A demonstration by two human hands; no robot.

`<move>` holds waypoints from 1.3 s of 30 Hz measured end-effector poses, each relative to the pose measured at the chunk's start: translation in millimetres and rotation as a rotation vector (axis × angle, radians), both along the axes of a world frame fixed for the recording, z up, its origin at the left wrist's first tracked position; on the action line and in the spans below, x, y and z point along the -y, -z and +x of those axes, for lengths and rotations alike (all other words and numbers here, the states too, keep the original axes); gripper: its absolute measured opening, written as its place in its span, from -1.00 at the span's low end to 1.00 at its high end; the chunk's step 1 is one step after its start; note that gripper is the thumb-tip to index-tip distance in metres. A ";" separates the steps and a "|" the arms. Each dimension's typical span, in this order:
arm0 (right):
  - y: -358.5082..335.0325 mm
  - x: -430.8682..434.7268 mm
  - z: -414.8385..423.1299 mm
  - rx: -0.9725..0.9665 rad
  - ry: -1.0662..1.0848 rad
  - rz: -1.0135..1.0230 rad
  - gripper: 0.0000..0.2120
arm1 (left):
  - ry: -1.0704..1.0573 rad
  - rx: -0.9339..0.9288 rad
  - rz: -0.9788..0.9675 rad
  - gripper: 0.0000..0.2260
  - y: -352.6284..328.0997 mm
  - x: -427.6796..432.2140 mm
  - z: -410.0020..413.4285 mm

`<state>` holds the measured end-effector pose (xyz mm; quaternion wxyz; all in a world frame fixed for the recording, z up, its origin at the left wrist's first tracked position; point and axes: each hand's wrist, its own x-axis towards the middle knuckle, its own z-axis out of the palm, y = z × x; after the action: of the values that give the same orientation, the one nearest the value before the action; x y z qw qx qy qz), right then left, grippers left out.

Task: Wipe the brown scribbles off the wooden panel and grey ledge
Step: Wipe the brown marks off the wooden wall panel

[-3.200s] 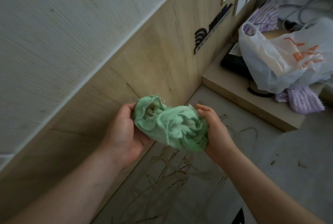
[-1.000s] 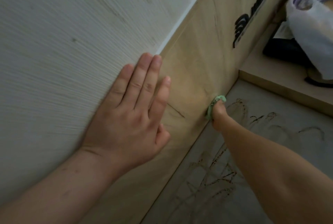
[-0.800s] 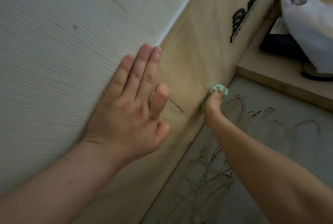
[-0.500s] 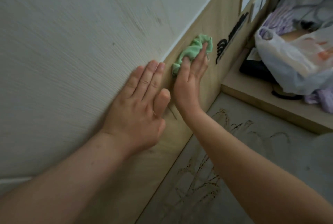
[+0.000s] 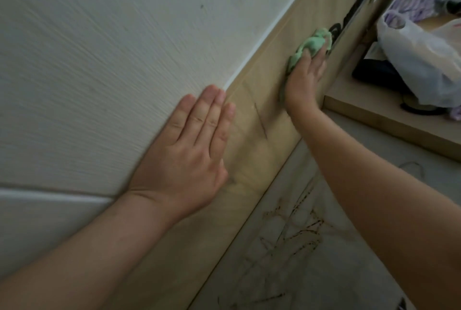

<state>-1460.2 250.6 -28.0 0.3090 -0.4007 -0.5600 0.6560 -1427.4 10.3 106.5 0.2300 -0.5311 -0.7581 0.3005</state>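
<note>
Hands at the wall: the right hand (image 5: 303, 80) presses a bunched green cloth (image 5: 309, 46) under nearly straight fingers against the wooden panel (image 5: 249, 160), beside a black logo (image 5: 349, 10). The left hand (image 5: 189, 157) lies flat, fingers straight, holding nothing. Brown scribbles (image 5: 294, 230) mark the grey ledge (image 5: 349, 272) below.

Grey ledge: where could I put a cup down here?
The grey ledge holds no objects: the patch between the brown scribbles and the raised wooden shelf is free. The shelf itself is crowded: white plastic bag, black object, purple cloth.
</note>
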 end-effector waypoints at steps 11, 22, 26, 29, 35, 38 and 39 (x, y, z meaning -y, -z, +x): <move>43.9 266.9 113.3 -0.025 -0.379 0.113 -0.40 | -0.021 0.034 -0.018 -0.33 0.3 5.9 3.8; 27.7 105.5 34.8 -0.036 -0.065 -0.059 -0.46 | -0.027 0.020 -0.028 -0.28 0.1 3.6 5.0; 58.7 233.6 97.8 0.037 -0.190 -0.103 -0.46 | -0.028 0.002 -0.039 -0.32 -0.2 4.7 7.5; 117.3 215.2 79.0 0.236 -0.126 -0.420 -0.47 | -0.029 0.003 -0.019 -0.32 3.4 2.8 4.7; 146.0 78.4 28.3 0.152 -0.058 -0.331 -0.47 | -0.028 -0.007 -0.037 -0.32 3.0 6.8 2.7; 140.6 99.7 29.4 0.024 0.032 -0.257 -0.47 | -0.025 -0.023 -0.024 -0.31 5.5 8.2 2.3; 153.8 116.7 33.5 0.039 0.042 -0.346 -0.46 | -0.028 -0.020 -0.020 -0.31 5.5 7.0 2.8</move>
<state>-1426.8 133.9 -181.9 0.2380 -0.4720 -0.4361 0.7283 -1424.5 3.3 101.1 0.2279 -0.5197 -0.7601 0.3166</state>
